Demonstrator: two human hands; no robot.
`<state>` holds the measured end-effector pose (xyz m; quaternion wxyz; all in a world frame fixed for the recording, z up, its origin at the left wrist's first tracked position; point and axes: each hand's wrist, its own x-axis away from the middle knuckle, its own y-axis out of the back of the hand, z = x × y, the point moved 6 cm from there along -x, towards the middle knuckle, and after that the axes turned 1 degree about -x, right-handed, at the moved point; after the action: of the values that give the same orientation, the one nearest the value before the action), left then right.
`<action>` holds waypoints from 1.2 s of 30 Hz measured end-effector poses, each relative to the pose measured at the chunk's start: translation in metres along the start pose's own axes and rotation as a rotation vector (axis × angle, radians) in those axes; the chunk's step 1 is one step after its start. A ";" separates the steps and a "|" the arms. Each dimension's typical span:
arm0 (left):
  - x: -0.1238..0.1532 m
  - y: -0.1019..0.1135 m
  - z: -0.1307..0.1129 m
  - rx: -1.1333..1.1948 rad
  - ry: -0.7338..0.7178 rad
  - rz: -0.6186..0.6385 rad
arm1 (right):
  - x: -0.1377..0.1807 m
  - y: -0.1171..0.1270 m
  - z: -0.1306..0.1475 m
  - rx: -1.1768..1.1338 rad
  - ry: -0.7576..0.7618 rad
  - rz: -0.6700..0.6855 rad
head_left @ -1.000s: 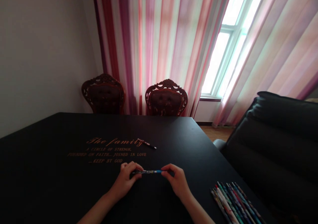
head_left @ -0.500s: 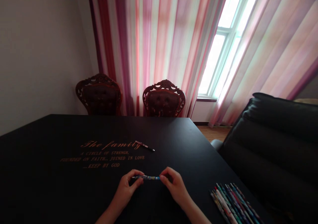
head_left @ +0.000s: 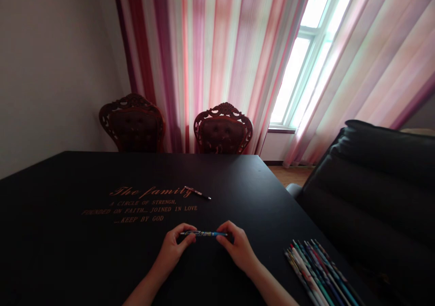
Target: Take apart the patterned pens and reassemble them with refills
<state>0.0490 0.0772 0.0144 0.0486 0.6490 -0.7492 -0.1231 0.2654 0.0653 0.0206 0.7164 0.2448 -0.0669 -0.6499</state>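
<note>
A slim patterned pen [head_left: 205, 234] with a blue end lies level between my two hands, above the near part of the black table [head_left: 238, 179]. My left hand [head_left: 175, 242] pinches its left end between thumb and fingers. At the blue right end, my right hand [head_left: 238, 245] has thumb and fingers closed on it, the tip showing between them. Farther back, a second pen [head_left: 197, 193], dark with a pinkish pattern, rests at a slant across the end of the gold lettering [head_left: 149, 191].
Several pens [head_left: 317, 272] lie side by side near the table's right edge. Two carved chairs [head_left: 132, 122] stand behind the far edge. A black leather seat [head_left: 377, 179] is to the right, and striped curtains [head_left: 224, 39] hang by the window [head_left: 299, 66].
The view has tilted down slightly, so the scene sits a little higher. More of the pen's blue end now shows, and my right hand's fingers have shifted along it.
</note>
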 end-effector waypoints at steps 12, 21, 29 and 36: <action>0.000 0.003 0.003 0.039 0.014 -0.012 | 0.000 -0.001 -0.001 0.102 0.061 0.002; 0.003 0.002 -0.007 0.055 0.022 -0.001 | 0.001 0.005 0.005 0.058 0.072 -0.060; 0.008 0.002 -0.012 0.152 0.014 -0.008 | 0.003 0.004 0.005 0.016 0.043 -0.084; 0.009 0.003 -0.015 0.335 0.003 -0.018 | 0.008 -0.013 0.004 -0.089 -0.052 -0.039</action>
<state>0.0486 0.0664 0.0286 -0.0604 0.6549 -0.7533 0.0044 0.2529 0.0564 0.0168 0.7118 0.1971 -0.0519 -0.6722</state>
